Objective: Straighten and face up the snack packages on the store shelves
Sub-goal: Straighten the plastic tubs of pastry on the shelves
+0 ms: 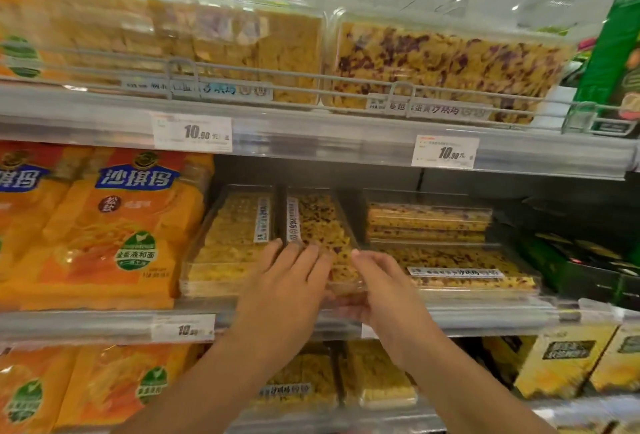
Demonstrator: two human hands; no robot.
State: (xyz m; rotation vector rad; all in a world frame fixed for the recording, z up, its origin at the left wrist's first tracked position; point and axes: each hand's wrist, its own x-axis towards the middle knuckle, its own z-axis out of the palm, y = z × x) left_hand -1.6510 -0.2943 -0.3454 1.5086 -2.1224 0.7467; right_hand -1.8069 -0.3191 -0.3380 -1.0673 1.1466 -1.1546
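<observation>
Orange bags (114,225), clear trays (322,236) of purple-speckled yellow snacks.

I cannot read the blurred white price tag (182,329); my left hand (289,281) hides the clear cranberry-flecked snack tray's (320,222) near end.
</observation>
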